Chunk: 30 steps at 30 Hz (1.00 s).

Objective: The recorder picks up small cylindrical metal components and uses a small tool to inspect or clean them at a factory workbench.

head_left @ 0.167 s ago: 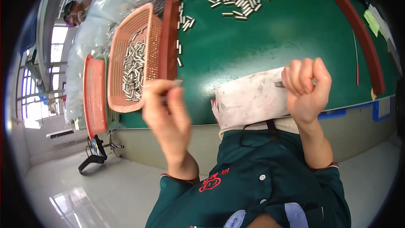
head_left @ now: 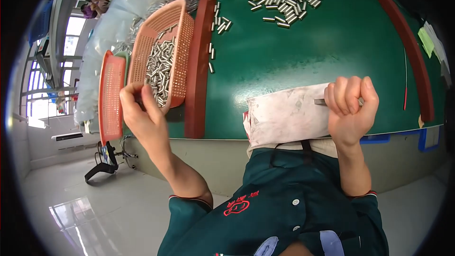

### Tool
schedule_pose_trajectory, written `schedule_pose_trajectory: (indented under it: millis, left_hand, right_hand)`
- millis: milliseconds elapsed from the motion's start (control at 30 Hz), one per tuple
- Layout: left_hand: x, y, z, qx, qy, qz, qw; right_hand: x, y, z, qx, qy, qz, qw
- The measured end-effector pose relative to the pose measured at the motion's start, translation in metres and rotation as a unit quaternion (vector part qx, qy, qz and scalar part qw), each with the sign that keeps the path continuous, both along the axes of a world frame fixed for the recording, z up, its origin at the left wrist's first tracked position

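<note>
My left hand [head_left: 143, 109] is over the near left rim of the pink basket [head_left: 138, 56], thumb and forefinger pinched together. A small metal pin [head_left: 147, 81] shows at their tips, though only a sliver of it is visible. Inside the basket lies a heap of short shiny metal pins [head_left: 162, 66]. My right hand [head_left: 352, 106] is closed in a fist above the right end of a stained whitish cloth [head_left: 286, 116]. From the fist a flat grey metal piece [head_left: 319, 101] sticks out to the left; the rest of it is hidden by my fingers.
More metal pins [head_left: 286, 4] lie scattered at the far side of the green tabletop [head_left: 284, 57], inside a reddish-brown wooden border [head_left: 195, 80]. A red basket [head_left: 111, 97] stands at the left. Clear plastic bags [head_left: 111, 26] lie beyond it. A thin red-handled tool [head_left: 405, 97] is at right.
My left hand has moved left, from beside the wooden border to over the pink basket's near end. The right fist stays closed near the cloth, and the whole view has shifted slightly.
</note>
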<state>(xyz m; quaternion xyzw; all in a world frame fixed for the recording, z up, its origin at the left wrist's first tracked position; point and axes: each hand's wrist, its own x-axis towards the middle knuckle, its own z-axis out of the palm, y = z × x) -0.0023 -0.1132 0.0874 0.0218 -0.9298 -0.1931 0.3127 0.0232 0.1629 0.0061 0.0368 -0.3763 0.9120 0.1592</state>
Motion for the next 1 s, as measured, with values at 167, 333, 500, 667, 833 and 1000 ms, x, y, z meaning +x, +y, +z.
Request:
schedule_pose_trajectory:
  millis: [167, 333, 500, 667, 833, 1000]
  left_hand:
    - [-0.018, -0.026, -0.002, -0.217, 0.046, -0.014, 0.975]
    - [-0.027, 0.024, -0.023, -0.227, -0.031, -0.121, 0.966]
    - [-0.048, 0.036, -0.052, -0.319, -0.119, -0.158, 0.927]
    - [-0.047, 0.042, -0.057, -0.344, -0.132, -0.163, 0.915]
    - [-0.034, 0.05, -0.05, -0.25, -0.146, -0.204, 0.935]
    - [-0.015, 0.088, -0.04, -0.059, -0.167, -0.407, 0.896]
  right_hand:
    - [-0.004, 0.001, 0.002, -0.008, -0.018, -0.003, 1.0]
    - [-0.006, 0.006, 0.001, -0.02, -0.027, 0.014, 0.999]
    - [-0.008, 0.002, 0.0, -0.001, -0.019, 0.027, 0.999]
    - [0.0, 0.002, 0.004, -0.038, -0.031, 0.022, 0.999]
    - [0.001, 0.006, 0.002, -0.035, -0.029, 0.02, 0.999]
    - [-0.004, 0.005, 0.002, -0.044, -0.031, 0.013, 0.998]
